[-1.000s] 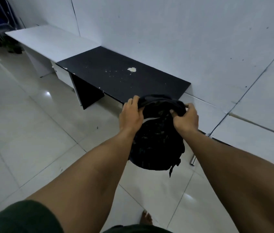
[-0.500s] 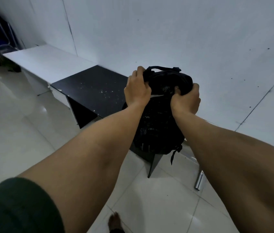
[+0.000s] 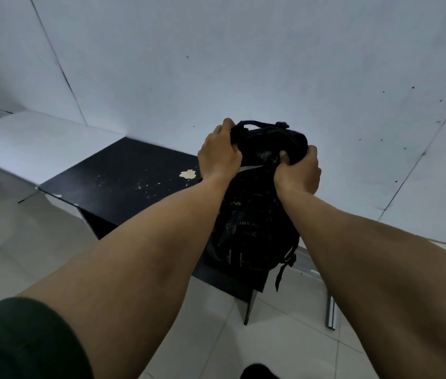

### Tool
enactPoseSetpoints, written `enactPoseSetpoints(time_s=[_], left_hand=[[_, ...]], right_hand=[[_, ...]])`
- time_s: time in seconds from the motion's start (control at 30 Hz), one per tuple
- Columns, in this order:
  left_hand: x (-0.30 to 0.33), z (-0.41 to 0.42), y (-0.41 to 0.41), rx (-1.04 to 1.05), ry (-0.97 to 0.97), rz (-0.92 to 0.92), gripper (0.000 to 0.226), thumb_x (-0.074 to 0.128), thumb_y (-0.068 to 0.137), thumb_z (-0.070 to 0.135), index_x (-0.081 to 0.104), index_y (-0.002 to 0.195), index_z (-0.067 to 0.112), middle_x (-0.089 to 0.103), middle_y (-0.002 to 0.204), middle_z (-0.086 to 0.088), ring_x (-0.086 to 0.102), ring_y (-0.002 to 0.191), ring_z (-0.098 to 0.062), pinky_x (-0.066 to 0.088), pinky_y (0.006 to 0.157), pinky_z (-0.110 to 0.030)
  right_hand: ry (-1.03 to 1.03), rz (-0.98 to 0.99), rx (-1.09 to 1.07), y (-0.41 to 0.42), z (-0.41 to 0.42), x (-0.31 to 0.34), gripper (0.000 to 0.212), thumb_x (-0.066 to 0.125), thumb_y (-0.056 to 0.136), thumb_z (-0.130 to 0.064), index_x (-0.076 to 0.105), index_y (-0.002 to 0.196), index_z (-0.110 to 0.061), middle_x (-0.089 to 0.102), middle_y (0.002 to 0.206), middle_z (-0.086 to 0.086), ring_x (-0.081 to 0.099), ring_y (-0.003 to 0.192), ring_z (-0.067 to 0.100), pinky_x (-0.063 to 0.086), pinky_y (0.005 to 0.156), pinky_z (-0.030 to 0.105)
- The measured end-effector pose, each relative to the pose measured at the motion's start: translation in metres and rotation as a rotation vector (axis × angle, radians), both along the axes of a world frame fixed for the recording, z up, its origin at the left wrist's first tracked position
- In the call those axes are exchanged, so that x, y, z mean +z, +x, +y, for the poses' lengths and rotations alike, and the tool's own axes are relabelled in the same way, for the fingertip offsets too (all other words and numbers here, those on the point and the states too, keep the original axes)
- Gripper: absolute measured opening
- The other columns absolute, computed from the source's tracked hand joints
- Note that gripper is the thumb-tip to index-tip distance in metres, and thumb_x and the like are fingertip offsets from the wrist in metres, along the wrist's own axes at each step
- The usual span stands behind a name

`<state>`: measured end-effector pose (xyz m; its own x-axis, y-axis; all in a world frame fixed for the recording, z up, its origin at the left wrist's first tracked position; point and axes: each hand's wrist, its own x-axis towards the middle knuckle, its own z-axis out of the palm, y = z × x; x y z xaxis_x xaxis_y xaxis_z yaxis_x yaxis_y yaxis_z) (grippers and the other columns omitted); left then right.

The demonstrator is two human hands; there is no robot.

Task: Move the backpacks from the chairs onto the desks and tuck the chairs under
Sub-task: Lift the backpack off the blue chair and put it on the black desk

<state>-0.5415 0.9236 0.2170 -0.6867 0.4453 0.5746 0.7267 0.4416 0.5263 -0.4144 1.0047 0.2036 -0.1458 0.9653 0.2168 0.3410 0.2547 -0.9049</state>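
I hold a black backpack [image 3: 252,225] upright over the right end of a black desk [image 3: 123,184]. My left hand [image 3: 219,154] grips its top left side near the carry loop. My right hand [image 3: 298,168] is clenched on the top right side. The bag's bottom is at the desk's front right corner; I cannot tell if it rests on the top or hangs just above it. A strap dangles past the desk edge at the lower right. No chair is in view.
A white desk [image 3: 30,140] adjoins the black one on the left, both against a white panelled wall [image 3: 243,64]. The black top has a chipped pale patch [image 3: 187,174]. A metal bar [image 3: 331,313] lies on the tiled floor at right.
Both hands have carried the backpack up from floor level and forward over the black desk's right end. The view has come closer to the desk.
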Motion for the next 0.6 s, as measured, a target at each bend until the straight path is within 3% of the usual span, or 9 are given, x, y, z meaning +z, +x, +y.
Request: enactPoseSetpoints(time_s=[0.23,0.47,0.6], left_hand=[[-0.010,0.065,-0.041,-0.025,-0.039,-0.032,0.037,0.047,0.075,0.003,0.050,0.105,0.026,0.060,0.089,0.006,0.056,0.078,-0.021,0.040,0.062,-0.031],[-0.014,0.126,-0.077,-0.043,-0.073,-0.074,0.038,0.048,0.073,0.006,0.051,0.104,0.028,0.063,0.086,0.005,0.056,0.076,-0.023,0.046,0.065,-0.034],[-0.015,0.160,-0.098,-0.089,-0.094,-0.089,0.038,0.047,0.072,0.005,0.051,0.103,0.027,0.061,0.083,0.004,0.055,0.074,-0.021,0.041,0.061,-0.032]], right_hand=[[0.012,-0.068,0.013,-0.040,0.072,-0.009,0.026,0.058,0.097,-0.034,0.048,0.113,-0.016,0.054,0.087,-0.003,0.055,0.081,0.023,0.047,0.076,0.035],[-0.012,-0.090,0.032,-0.072,0.135,-0.014,0.028,0.059,0.096,-0.033,0.048,0.115,-0.015,0.054,0.090,-0.002,0.052,0.082,0.021,0.042,0.075,0.033],[-0.025,-0.094,0.014,-0.091,0.163,-0.017,0.028,0.059,0.096,-0.032,0.048,0.116,-0.015,0.054,0.091,-0.002,0.053,0.082,0.021,0.044,0.076,0.033]])
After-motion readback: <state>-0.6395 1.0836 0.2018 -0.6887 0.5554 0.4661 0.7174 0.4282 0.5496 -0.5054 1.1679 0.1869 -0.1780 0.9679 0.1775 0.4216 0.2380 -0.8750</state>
